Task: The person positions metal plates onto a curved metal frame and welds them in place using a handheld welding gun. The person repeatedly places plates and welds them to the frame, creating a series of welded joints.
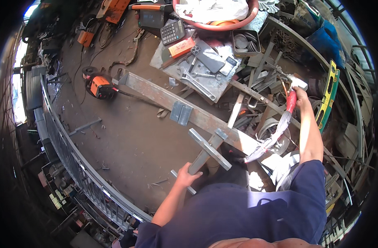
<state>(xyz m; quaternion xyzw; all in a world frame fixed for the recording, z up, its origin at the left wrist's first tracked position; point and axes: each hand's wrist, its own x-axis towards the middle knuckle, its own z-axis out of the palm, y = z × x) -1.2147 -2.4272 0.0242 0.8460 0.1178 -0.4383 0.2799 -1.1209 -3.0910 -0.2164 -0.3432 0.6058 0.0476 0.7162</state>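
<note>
My left hand (185,177), closed, grips the end of a square steel tube piece (202,158). A shinier cross tube (209,149) lies across this piece, and its far end meets a long rusty steel beam (156,95). A second short tube (177,177) shows beside my left hand. My right hand (299,95) is closed round what looks like a welding electrode holder, with a red sleeve (291,101) and a pale, wrapped cable (275,138) running down towards my body. Just above the fingers sits a white block-like part (298,82). A grey hinge-like plate (181,113) sits on the beam.
A metal plate (203,89) carries wrenches (197,84), a phone (210,58) and a calculator (172,32). Behind it stands a red basin (222,27). At right are a yellow-green level (328,95) and scrap steel. An orange power tool (101,87) and a railing (79,155) are left.
</note>
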